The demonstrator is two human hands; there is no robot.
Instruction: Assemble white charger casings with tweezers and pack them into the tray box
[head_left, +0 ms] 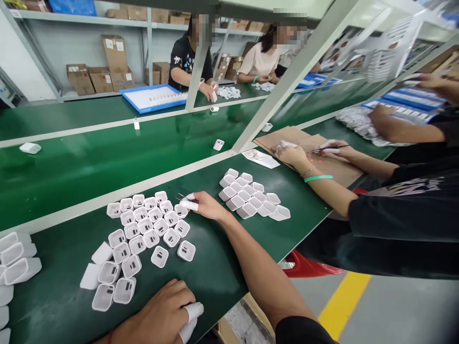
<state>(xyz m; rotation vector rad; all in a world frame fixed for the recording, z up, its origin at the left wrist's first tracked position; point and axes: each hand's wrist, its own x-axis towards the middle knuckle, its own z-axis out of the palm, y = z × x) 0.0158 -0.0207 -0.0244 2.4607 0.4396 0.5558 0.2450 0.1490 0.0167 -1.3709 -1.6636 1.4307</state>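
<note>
My right hand (208, 205), white finger cots on its fingertips, is closed around thin metal tweezers (183, 197). The tips reach over the back right edge of a group of white plastic charger housings (145, 225). These stand open side up, with dark slots showing in their floors; a couple at the left lie tipped over. Near the table's front edge my left hand (158, 315) rests with curled fingers, also in finger cots, and nothing shows in it. Right of my right hand stands a second packed group of white housings (247, 193).
More white housings (21, 267) stand at the left edge. Behind a pale rail runs a green conveyor belt (107, 157) carrying a few white pieces. A co-worker's hands (292, 155) work over cardboard (344, 172) at the right. A slanting metal post (272, 95) rises from the rail.
</note>
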